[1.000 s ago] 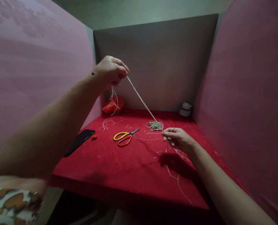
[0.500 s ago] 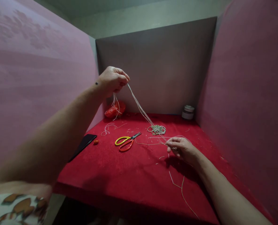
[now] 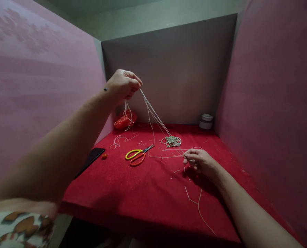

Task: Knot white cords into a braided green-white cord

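Pinching thin white cord strands (image 3: 157, 117) in L hand (image 3: 129, 84), upper ctr-left, fingers closed; gripping lower ends in R hand (image 3: 195, 160), lower right-of-ctr, fingertips tog., rest half-curled. Now fanned out vs. tight 1 s ago, one sagging, i.e. individually distinguishable.

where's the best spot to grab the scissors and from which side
Probably the yellow loop and red loop of the scissors, from the near left: both loops face that way, while the blades point away to the right, with a thin strand close by.
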The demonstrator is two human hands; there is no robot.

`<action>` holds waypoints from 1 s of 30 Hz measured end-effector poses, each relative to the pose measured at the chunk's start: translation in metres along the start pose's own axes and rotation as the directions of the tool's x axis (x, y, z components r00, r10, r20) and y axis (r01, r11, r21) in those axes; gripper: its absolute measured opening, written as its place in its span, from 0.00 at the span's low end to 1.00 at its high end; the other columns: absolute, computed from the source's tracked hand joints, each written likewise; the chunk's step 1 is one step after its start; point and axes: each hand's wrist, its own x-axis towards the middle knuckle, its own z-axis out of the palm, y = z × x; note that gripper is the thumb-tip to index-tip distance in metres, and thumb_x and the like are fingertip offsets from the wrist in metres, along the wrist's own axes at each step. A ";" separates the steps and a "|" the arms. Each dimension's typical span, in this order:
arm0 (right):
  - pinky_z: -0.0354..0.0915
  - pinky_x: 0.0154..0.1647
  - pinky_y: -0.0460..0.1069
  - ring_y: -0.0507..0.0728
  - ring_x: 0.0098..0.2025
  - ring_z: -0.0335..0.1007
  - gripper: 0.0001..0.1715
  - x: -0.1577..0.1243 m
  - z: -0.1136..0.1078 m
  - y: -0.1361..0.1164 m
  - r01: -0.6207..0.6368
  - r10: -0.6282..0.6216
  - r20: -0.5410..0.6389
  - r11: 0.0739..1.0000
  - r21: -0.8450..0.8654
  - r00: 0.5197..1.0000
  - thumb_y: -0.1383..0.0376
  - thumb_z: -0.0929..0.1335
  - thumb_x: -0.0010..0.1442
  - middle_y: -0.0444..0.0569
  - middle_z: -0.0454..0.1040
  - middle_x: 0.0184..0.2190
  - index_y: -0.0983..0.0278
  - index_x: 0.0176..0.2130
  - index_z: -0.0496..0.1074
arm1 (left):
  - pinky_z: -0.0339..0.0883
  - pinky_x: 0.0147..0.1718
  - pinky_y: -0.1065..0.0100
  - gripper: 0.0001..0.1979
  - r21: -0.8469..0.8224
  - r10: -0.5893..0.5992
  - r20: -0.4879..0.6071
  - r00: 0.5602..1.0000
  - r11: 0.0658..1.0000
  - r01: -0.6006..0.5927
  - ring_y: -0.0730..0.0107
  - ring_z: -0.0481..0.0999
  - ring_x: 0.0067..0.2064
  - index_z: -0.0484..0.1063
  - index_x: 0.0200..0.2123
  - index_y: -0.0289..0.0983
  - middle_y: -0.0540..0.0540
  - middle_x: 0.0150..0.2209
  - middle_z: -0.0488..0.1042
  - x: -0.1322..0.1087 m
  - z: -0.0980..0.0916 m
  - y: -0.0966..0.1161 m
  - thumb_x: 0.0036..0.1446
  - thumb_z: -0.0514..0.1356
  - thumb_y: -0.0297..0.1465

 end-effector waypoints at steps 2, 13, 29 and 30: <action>0.45 0.10 0.42 0.43 0.12 0.51 0.13 0.001 -0.001 0.002 0.008 -0.008 -0.003 1.000 0.004 1.000 0.60 0.70 0.48 0.49 0.73 0.23 0.68 0.29 0.68 | 0.41 0.16 0.74 0.04 0.011 -0.004 -0.030 1.000 1.000 0.004 0.85 0.50 0.16 0.64 0.27 0.33 0.57 0.11 0.55 -0.001 0.001 0.002 0.44 0.57 0.23; 0.47 0.10 0.43 0.44 0.13 0.51 0.12 -0.001 -0.001 0.000 0.040 -0.040 -0.013 0.999 -0.004 0.999 0.62 0.69 0.48 0.50 0.74 0.26 0.68 0.33 0.71 | 0.42 0.22 0.77 0.08 0.130 0.026 -0.047 0.999 0.991 -0.019 0.88 0.51 0.17 0.64 0.32 0.28 0.60 0.16 0.51 -0.002 0.004 0.011 0.44 0.54 0.23; 0.49 0.12 0.39 0.43 0.15 0.54 0.08 -0.009 -0.045 -0.030 0.302 -0.152 -0.350 0.854 0.425 0.924 0.69 0.68 0.44 0.45 0.70 0.20 0.67 0.30 0.73 | 0.49 0.25 0.73 0.18 0.384 0.154 -0.096 0.983 0.917 -0.107 0.89 0.52 0.21 0.66 0.41 0.21 0.57 0.20 0.53 -0.012 0.016 0.039 0.47 0.54 0.26; 0.49 0.11 0.39 0.43 0.14 0.52 0.08 -0.009 -0.048 -0.030 0.323 -0.163 -0.359 0.833 0.449 0.919 0.69 0.67 0.45 0.45 0.70 0.20 0.67 0.30 0.73 | 0.49 0.24 0.73 0.17 0.377 0.168 -0.104 0.980 0.919 -0.117 0.88 0.52 0.21 0.67 0.40 0.22 0.57 0.19 0.53 -0.011 0.018 0.041 0.46 0.55 0.26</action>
